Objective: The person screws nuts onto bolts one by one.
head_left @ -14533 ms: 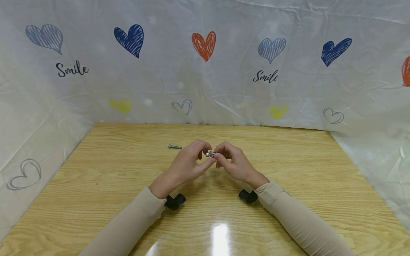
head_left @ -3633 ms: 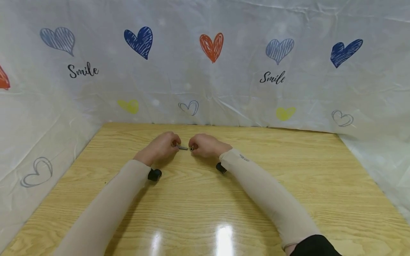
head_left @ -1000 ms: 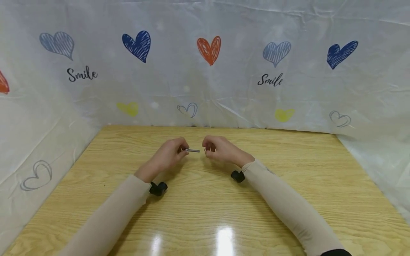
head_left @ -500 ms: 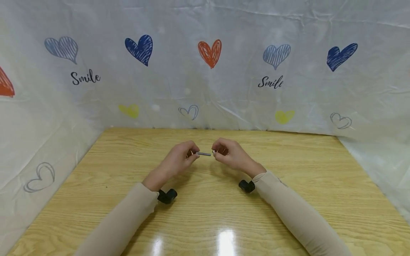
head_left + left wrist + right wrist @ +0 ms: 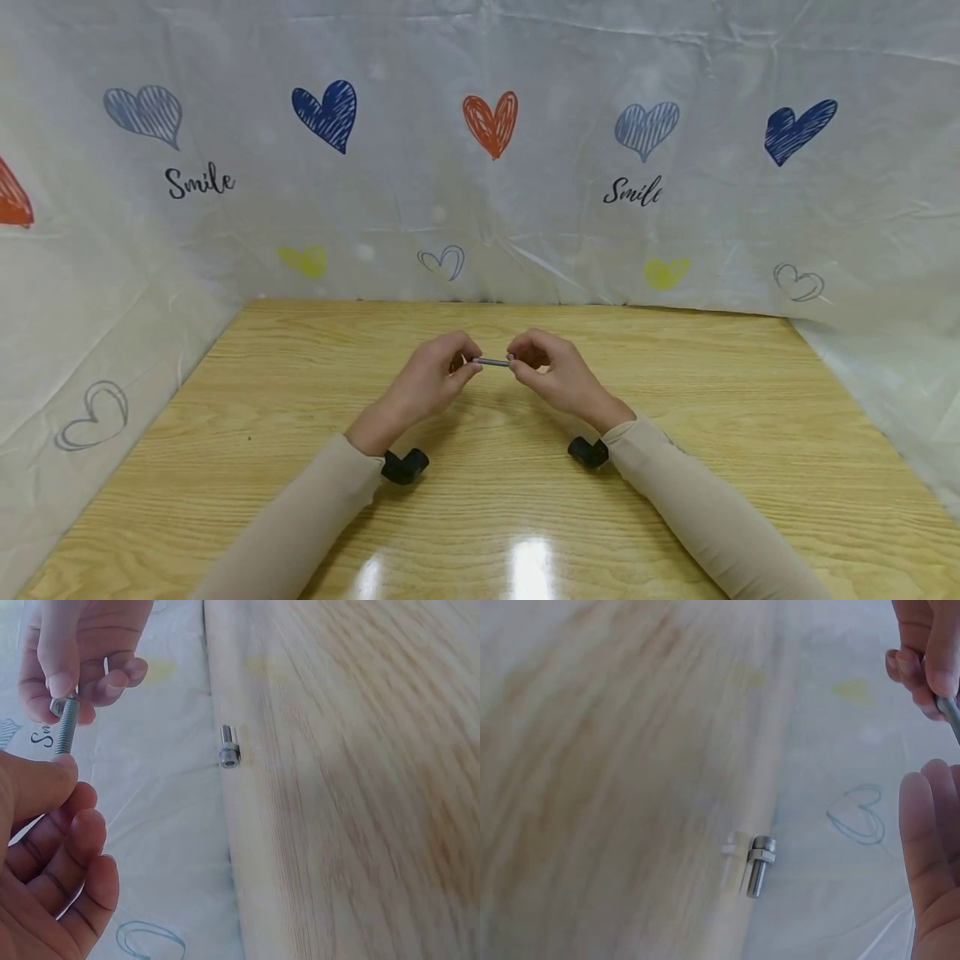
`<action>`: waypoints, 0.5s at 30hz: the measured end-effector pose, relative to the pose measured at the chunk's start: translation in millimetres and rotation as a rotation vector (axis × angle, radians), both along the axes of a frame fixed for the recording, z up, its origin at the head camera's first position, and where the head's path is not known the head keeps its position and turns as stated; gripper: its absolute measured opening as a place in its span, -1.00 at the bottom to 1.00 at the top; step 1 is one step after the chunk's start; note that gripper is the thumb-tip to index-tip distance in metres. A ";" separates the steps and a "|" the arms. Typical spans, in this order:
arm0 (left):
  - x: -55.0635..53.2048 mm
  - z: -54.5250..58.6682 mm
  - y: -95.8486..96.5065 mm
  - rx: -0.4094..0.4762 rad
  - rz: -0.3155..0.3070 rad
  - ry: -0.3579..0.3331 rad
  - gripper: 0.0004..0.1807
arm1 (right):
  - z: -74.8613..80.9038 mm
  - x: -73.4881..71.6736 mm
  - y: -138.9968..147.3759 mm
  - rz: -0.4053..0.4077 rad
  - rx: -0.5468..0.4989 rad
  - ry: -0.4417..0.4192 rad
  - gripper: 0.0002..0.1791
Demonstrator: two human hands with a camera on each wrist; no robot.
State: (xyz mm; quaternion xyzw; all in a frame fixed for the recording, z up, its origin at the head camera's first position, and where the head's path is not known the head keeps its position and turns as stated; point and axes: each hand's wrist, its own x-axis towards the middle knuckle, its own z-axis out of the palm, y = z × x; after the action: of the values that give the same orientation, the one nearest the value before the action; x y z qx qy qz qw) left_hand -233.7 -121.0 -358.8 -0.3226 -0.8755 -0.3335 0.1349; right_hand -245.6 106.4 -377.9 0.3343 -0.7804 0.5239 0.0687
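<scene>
My left hand (image 5: 431, 375) pinches a long metal bolt (image 5: 493, 362) near its head end, holding it roughly level above the table. Thread shows along the bolt's shank in the left wrist view. My right hand (image 5: 558, 379) pinches a small metal nut (image 5: 57, 706) between thumb and index finger, right at the bolt's free tip. The other fingers of both hands are loosely curled. A second, shorter socket-head bolt (image 5: 229, 755) with a nut on it lies on the table; the right wrist view shows that nut (image 5: 761, 856) close under the head.
The wooden table (image 5: 480, 483) ends at a white cloth backdrop (image 5: 555, 208) printed with hearts and "Smile". Black wrist-camera mounts (image 5: 405, 467) hang below both sleeves, close over the tabletop.
Earlier the long bolt lay on the table while both hands held a bolt with a nut. Since then my left hand has gripped the long bolt, and its tip has come up to the right hand's nut.
</scene>
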 end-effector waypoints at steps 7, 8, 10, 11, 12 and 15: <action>1.2 0.0 5.3 0.023 -0.014 0.007 -0.93 | 9.3 12.3 -1.1 -0.014 -0.038 -0.026 -0.86; 1.3 0.1 5.9 0.026 -0.015 0.014 -0.93 | 12.8 15.2 -1.4 -0.011 -0.041 -0.020 -0.86; 1.6 0.2 7.0 0.031 -0.019 0.027 -0.92 | 20.2 21.1 -1.6 -0.003 -0.045 -0.009 -0.85; 1.7 0.3 7.5 0.032 -0.021 0.034 -0.92 | 23.7 23.9 -1.4 -0.001 -0.046 -0.003 -0.86; 1.6 0.2 7.9 0.032 -0.024 0.038 -0.92 | 26.4 26.0 -1.1 0.000 -0.046 0.003 -0.86; 1.8 0.2 9.1 0.036 -0.029 0.042 -0.91 | 28.8 28.7 0.7 -0.001 -0.049 -0.010 -0.86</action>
State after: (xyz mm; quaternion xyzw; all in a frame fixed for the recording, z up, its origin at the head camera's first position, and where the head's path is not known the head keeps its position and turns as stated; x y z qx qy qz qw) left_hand -231.9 -111.9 -358.6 -0.3395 -0.8616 -0.3445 0.1541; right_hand -216.9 107.1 -349.1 0.3293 -0.7679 0.5446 0.0734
